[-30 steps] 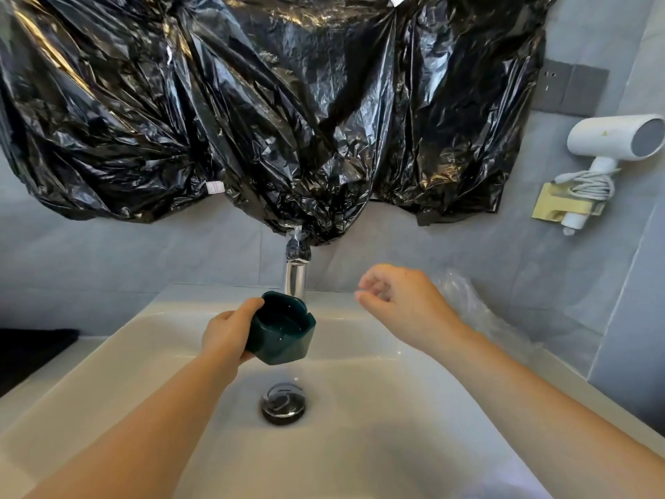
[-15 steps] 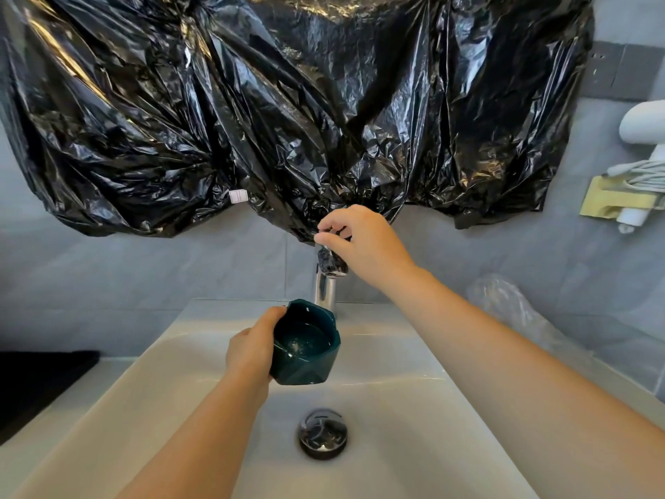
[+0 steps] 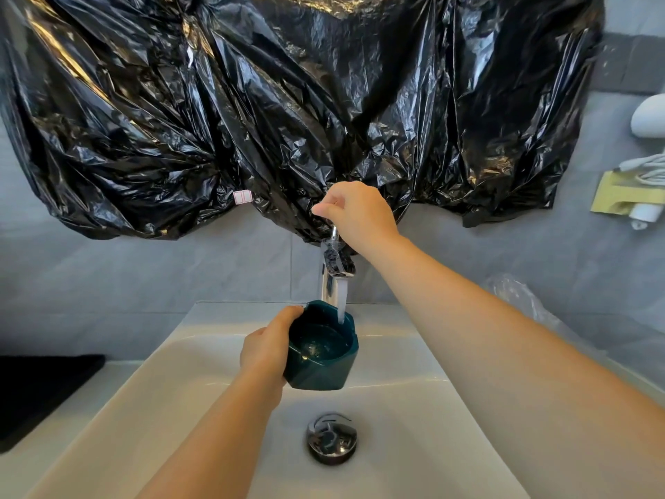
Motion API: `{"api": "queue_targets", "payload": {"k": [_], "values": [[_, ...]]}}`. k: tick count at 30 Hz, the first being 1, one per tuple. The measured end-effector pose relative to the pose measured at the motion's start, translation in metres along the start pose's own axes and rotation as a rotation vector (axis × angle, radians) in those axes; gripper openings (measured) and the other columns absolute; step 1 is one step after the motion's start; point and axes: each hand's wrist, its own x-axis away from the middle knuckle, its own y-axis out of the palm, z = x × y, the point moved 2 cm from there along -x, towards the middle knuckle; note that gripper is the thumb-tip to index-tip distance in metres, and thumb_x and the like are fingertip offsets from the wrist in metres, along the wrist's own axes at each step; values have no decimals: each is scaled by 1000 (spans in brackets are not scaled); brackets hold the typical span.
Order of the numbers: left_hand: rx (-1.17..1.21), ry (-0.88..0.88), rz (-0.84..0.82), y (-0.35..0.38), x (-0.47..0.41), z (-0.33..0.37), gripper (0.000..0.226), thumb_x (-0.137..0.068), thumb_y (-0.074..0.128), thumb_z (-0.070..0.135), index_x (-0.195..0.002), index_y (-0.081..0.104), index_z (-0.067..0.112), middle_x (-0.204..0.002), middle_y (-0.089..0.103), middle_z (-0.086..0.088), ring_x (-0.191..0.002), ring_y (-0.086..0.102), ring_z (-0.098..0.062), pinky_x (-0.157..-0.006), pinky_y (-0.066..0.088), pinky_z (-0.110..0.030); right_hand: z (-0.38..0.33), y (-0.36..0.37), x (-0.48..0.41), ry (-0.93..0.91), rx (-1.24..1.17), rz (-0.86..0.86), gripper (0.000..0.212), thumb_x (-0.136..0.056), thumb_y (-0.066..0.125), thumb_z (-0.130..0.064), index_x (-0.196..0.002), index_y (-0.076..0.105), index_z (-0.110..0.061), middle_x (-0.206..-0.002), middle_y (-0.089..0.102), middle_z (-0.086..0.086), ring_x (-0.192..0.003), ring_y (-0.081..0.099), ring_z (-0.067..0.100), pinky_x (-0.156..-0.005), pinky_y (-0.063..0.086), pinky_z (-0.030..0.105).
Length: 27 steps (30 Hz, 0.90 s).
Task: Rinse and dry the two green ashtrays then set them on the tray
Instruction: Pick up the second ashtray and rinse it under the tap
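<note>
One ashtray (image 3: 320, 351) shows, dark green, held over the sink (image 3: 180, 390) by the left hand (image 3: 268, 349). The thumb lies along the rim's left edge and the fingers wrap under the left wall, mostly hidden, so the grip is closed round it. The ashtray's mouth tilts up and toward the camera.

Just above this grip, a thin stream (image 3: 342, 300) falls from the tap (image 3: 333, 268) into the far right side of the bowl, and water glistens inside. Higher up, the right hand (image 3: 360, 214) is closed on the lever (image 3: 334, 234), with curled fingers and thumb pinching the top of its slim chrome stem. Its wrist is to the right of the tap.

Below the left grip, well apart from the ashtray, the chrome drain (image 3: 331, 437) sits in the basin floor. Behind and above the right grip, crumpled black plastic (image 3: 252, 120) hangs across the wall. Far to its right a white dryer (image 3: 647, 117) is mounted, cut by the frame edge. Clear plastic (image 3: 518, 300) lies beyond the right forearm. Left of the left forearm, a black mat (image 3: 36, 390) lies beside the sink.
</note>
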Motion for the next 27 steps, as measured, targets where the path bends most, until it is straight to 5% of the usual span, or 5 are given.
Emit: {"api": "queue_targets", "payload": {"k": [16,22,27], "values": [[-86,-46,-96,5,5,-3,31,-82,68,42,-96,62,14,-98,69,-13,-99,64,-32,-92,54,-47,3,2,-3,-107,190,-11,21,-99,48,-31,-97,64,-17,-89,61,1,-84,56,24,-66,40,33],[-125,-49,-118,9,10,-3,29,-82,68,40,-95,63,14,-99,68,-13,-100,62,-32,-88,54,-43,18,-16,44,71,-172,-27,41,-98,50,-40,-133,56,-20,-116,65,1,-106,59,17,-94,48,35],[-119,-32,-98,11,15,0,32,-81,70,41,-98,64,14,-103,68,-13,-102,62,-33,-89,54,-44,58,2,116,377,-291,-148,36,-97,48,-45,-113,64,-17,-112,67,2,-104,62,21,-94,52,47]]}}
